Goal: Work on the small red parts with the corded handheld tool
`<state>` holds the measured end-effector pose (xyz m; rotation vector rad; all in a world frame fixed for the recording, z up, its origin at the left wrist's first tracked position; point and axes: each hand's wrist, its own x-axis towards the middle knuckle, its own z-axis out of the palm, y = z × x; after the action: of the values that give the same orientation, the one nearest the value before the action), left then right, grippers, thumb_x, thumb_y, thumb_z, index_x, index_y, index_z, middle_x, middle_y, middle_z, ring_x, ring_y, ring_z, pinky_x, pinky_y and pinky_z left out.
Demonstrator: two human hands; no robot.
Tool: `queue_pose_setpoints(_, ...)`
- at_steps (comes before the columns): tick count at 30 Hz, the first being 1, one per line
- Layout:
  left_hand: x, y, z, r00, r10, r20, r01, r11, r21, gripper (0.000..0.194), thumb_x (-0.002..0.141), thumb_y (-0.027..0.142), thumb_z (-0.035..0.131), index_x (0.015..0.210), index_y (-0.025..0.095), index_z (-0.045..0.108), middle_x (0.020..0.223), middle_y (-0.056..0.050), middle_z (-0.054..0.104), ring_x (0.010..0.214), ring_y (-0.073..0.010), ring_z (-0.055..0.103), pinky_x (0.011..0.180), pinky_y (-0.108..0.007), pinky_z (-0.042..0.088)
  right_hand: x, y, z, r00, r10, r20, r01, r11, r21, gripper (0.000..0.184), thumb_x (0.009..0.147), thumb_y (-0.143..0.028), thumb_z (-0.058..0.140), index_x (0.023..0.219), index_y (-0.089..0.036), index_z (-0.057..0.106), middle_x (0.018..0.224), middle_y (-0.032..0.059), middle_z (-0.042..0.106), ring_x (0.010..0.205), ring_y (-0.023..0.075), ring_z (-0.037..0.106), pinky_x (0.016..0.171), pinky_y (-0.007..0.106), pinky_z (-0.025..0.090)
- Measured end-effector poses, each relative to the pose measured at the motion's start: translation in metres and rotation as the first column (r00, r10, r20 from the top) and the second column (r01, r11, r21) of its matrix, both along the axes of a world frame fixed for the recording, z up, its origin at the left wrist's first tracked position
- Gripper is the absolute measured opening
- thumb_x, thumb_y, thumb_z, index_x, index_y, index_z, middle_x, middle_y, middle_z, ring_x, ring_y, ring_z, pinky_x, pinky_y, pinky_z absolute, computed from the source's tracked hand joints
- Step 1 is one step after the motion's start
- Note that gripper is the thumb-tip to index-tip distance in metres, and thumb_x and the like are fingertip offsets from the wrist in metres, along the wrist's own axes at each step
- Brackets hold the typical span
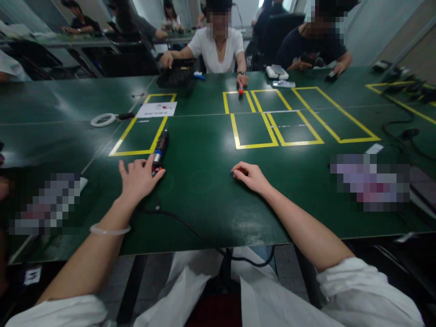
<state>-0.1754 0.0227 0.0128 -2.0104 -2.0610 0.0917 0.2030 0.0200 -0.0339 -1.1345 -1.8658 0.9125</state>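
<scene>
My left hand (138, 179) is spread over the near end of a black electric screwdriver (161, 144) with a blue band. Its thin bit points away from me, and the hand hides part of the handle. Small red-orange parts (156, 170) show between thumb and forefinger; I cannot make out what they belong to. To the right, my right hand (250, 176) rests on the green table (204, 204) with fingers curled in, and nothing is visible in it.
Yellow tape outlines (257, 146) mark the table. A white sheet (156, 109) and a coiled white cable (103, 120) lie left. A black cable (184, 221) crosses the near edge. Opposite, a person in white touches a black bin (177, 75) and a red-tipped object (241, 90).
</scene>
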Motion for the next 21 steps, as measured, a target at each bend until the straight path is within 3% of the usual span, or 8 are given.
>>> queue_pose_setpoints(7,-0.057,0.019,0.004,0.962,0.222,-0.158,-0.230,0.973,-0.034,0.069,0.098,0.059,0.023,0.151,0.017,0.034,0.139,-0.016,0.052,0.122,-0.0331,0.047,0.113,-0.059,0.015,-0.001,0.000,0.000,1.000,0.001,0.009,-0.001,1.000,0.005,0.018,0.091,-0.031,0.055,0.092,-0.017,0.067,0.076,0.0025,0.070,0.065,0.0138,0.062,0.065,0.026,0.046)
queue_pose_setpoints(9,-0.064,0.022,0.003,0.952,0.231,-0.201,-0.237,0.972,-0.006,0.067,0.098,0.059,0.022,0.148,0.017,0.037,0.139,-0.015,0.052,0.122,-0.0324,0.047,0.112,-0.058,0.017,-0.001,0.000,0.000,1.000,0.006,0.013,-0.006,1.000,0.004,0.019,0.092,-0.032,0.055,0.093,-0.017,0.067,0.076,0.0027,0.070,0.065,0.0139,0.062,0.065,0.026,0.046)
queue_pose_setpoints(16,-0.054,0.013,0.004,0.958,0.186,-0.219,-0.164,0.980,0.111,0.057,0.098,0.053,0.031,0.137,0.013,0.045,0.127,-0.016,0.056,0.111,-0.0286,0.052,0.096,-0.036,0.037,0.000,0.001,-0.001,1.000,0.025,0.011,-0.025,1.000,0.005,0.018,0.092,-0.030,0.055,0.092,-0.017,0.067,0.076,0.0026,0.070,0.066,0.0136,0.062,0.067,0.025,0.045)
queue_pose_setpoints(21,-0.044,0.007,0.006,0.973,0.147,-0.179,-0.129,0.985,0.111,0.052,0.099,0.047,0.030,0.129,0.008,0.048,0.129,-0.020,0.051,0.106,-0.0297,0.052,0.082,-0.032,0.039,-0.001,0.001,0.000,0.999,0.029,0.018,-0.030,1.000,0.004,0.019,0.091,-0.031,0.055,0.091,-0.016,0.067,0.074,0.0024,0.069,0.065,0.0132,0.061,0.065,0.024,0.044)
